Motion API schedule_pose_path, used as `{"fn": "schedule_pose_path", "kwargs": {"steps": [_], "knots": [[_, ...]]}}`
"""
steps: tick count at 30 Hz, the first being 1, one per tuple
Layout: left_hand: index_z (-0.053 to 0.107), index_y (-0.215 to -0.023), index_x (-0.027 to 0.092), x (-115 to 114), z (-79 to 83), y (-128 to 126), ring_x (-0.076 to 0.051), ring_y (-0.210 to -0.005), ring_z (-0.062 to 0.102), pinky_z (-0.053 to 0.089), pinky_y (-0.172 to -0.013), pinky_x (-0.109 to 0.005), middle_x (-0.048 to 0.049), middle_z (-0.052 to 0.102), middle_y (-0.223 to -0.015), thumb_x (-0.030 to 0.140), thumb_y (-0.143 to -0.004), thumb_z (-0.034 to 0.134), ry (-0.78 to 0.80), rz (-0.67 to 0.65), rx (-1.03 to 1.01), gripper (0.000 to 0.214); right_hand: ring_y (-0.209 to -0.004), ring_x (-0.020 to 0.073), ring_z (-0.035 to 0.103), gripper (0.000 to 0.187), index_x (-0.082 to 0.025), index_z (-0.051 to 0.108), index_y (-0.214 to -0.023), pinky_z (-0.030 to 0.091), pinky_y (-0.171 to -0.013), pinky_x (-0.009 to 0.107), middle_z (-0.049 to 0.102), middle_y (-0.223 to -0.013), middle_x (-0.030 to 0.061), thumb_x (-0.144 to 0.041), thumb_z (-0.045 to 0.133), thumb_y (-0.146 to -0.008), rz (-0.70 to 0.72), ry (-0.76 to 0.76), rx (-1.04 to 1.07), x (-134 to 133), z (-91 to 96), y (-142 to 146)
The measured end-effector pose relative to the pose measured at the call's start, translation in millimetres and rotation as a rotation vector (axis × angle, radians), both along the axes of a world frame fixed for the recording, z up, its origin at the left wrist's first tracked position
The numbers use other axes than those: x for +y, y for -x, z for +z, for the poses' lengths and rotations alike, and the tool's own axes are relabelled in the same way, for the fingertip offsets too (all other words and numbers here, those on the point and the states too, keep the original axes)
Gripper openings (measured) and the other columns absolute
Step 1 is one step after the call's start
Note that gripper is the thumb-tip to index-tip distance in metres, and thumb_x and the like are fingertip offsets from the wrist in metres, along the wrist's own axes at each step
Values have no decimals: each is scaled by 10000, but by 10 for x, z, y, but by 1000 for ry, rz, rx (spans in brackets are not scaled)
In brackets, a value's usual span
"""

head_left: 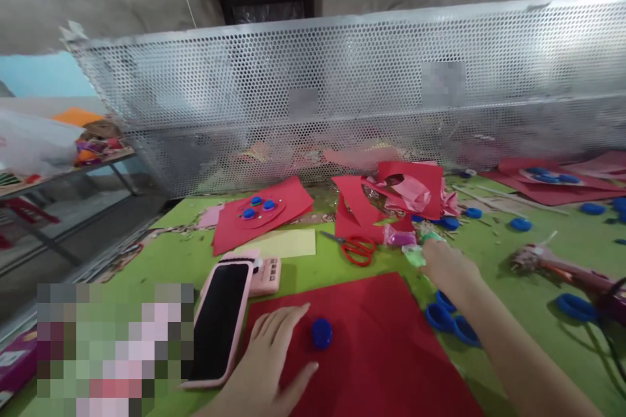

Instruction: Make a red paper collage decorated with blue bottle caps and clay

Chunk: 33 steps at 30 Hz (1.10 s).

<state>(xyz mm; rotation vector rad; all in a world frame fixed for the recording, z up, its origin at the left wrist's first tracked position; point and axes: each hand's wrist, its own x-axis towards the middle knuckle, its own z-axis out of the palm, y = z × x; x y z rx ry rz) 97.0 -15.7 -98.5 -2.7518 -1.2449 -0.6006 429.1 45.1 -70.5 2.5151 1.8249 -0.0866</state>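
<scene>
My left hand [271, 355] lies flat with fingers spread on a large red paper sheet [372, 352], just left of a blue bottle cap [321, 332] that rests on the sheet. My right hand [447, 265] reaches forward past the sheet's right edge, its fingers closed around a small light green thing [415, 254] that I cannot name. Red-handled scissors [355, 247] lie on the green table a little left of that hand. Two blue caps [452, 322] sit under my right forearm.
A pink-cased phone [218, 322] and a pink calculator [267, 273] lie left of the sheet. Red paper pieces with blue caps [261, 208], cut scraps [401, 192] and loose caps [521, 224] cover the far table. A glue gun [562, 267] is at right. A perforated metal panel [342, 91] stands behind.
</scene>
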Motion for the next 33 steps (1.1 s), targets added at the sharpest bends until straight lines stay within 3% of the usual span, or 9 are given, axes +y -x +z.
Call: {"fn": "schedule_pose_path", "kwargs": {"steps": [4,6,11,14,16,19,23,28,33], "knots": [[357,-1280,278,-86,63,-27,-200,-1124,556,499,-935,-362,-48,599,-1211,271,-842,510,99,-24,-129,465,-897,247,604,51,-145,603,-823,495,-764,434,639,-912,110,-165,622,-780,146,-105,96,-4,37,-28],[415,-1234,292,-111,124,-36,-184,-1119,548,475,-959,-340,-33,601,-1184,237,-839,517,108,-53,-176,412,-957,290,587,133,-154,582,-855,472,-806,463,631,-960,150,-109,604,-731,291,-197,207,-44,110,67],[544,-1093,279,-94,309,-17,-166,-1060,572,472,-935,-293,-31,630,-1068,146,-848,498,-42,-71,-336,282,-900,154,623,306,-199,540,-1036,494,-812,255,659,-1028,35,-147,578,-737,728,-229,569,-308,275,616],[577,-1039,261,-85,352,-16,-171,-1031,584,478,-922,-303,-36,637,-1025,140,-850,496,-86,-70,-395,238,-960,154,617,547,-224,537,-1196,482,-848,256,647,-1140,25,-50,548,-677,847,-189,725,-467,296,905],[588,-1012,256,-94,346,-31,-165,-998,596,486,-907,-300,-31,640,-995,155,-853,502,-78,-75,-402,207,-1011,167,601,643,-243,532,-1248,469,-883,289,630,-1189,28,-2,517,-652,893,-159,845,-531,283,1010],[591,-960,251,-118,323,-58,-153,-947,607,500,-869,-281,-22,639,-941,167,-852,510,-65,-85,-411,159,-1023,170,593,620,-238,570,-1216,458,-901,312,642,-1164,28,13,518,-651,924,-150,943,-568,248,1069],[596,-921,241,-124,314,-67,-164,-913,611,509,-829,-290,-31,634,-903,162,-841,514,-71,-75,-422,139,-998,181,594,576,-206,572,-1210,450,-902,326,647,-1128,52,-13,558,-667,927,-178,922,-582,206,1082],[643,-855,257,-68,310,-72,-177,-849,626,517,-786,-299,-19,633,-842,180,-811,548,-86,-66,-426,131,-1052,204,563,645,-200,503,-1284,424,-938,351,605,-1196,80,-54,595,-663,910,-110,913,-600,173,1092],[596,-770,238,-19,293,-76,-173,-816,622,512,-770,-298,-8,624,-800,164,-779,567,-82,-61,-429,80,-985,189,581,506,-191,587,-1160,443,-897,326,634,-1106,68,-70,600,-669,906,-94,919,-587,160,1073]]}}
